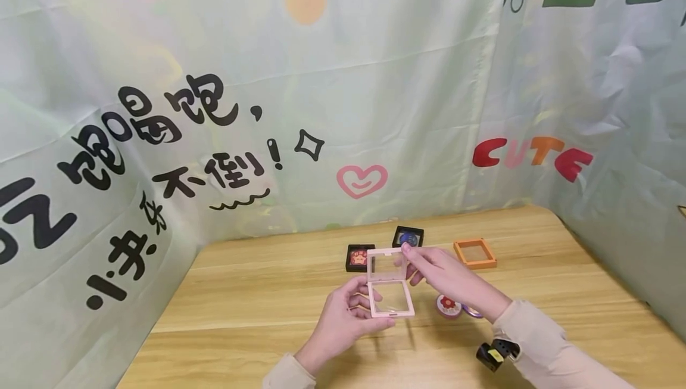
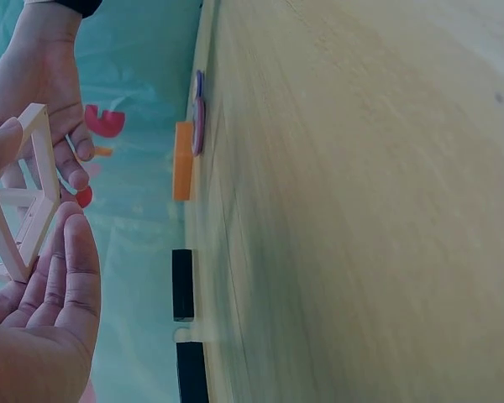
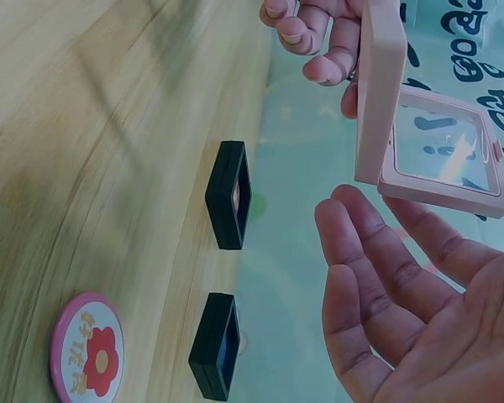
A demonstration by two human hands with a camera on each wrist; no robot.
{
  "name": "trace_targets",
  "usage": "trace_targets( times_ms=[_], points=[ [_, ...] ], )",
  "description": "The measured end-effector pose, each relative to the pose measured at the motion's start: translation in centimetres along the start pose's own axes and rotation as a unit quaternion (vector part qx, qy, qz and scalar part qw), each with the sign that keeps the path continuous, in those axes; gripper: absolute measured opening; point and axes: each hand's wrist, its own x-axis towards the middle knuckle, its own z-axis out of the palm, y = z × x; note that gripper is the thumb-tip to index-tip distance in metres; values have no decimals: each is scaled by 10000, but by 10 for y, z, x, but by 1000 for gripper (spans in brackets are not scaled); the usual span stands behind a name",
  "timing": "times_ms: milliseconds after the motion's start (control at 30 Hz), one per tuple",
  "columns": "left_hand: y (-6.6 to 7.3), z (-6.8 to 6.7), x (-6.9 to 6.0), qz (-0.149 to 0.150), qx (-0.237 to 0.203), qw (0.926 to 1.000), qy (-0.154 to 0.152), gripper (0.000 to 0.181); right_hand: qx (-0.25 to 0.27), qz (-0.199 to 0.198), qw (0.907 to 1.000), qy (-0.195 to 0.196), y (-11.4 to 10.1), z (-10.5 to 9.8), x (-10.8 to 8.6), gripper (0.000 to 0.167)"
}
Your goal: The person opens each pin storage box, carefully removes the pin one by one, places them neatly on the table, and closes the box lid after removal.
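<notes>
A pink square display case [image 1: 390, 297] with clear film windows is held up above the table, its two hinged halves unfolded at an angle. My left hand [image 1: 343, 316] grips the lower half at its left and near edge, thumb along the front. The upper half's right edge is pinched by my right hand [image 1: 442, 271], thumb on top. In the right wrist view the clear window [image 3: 447, 149] of one half shows nothing inside it. Below the right wrist lie a pink-rimmed badge [image 1: 448, 305] with a red flower and a purple-rimmed badge [image 1: 473, 311], partly hidden by the arm.
Behind the hands on the wooden table [image 1: 241, 293] lie a black case [image 1: 352, 265] with a red star badge and another black case [image 1: 419, 233] with a blue badge. An orange case [image 1: 486, 264] lies to the right. Printed cloth [image 1: 402, 109] hangs behind.
</notes>
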Motion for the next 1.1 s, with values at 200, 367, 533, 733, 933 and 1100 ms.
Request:
trace_targets(
  times_ms=[200,367,533,733,933,1100],
  points=[
    [3,-1,1,25,61,10000,-26,66,8,-87,9999,-92,-3,-1,1,58],
    [1,-2,2,47,19,10000,-29,65,-31,-118,9999,-69,-3,0,0,55],
    [0,-2,3,20,-5,10000,-34,65,7,-262,9995,-160,-1,0,-1,50],
    [-1,-4,2,-53,3,10000,26,66,66,-461,9985,-293,1,0,-4,44],
    [-1,-4,3,-145,-20,9999,65,63,114,-811,9954,-496,6,0,-6,35],
    [-1,-4,3,-191,-61,9998,82,59,67,-935,9943,-511,11,0,-7,33]
  ],
)
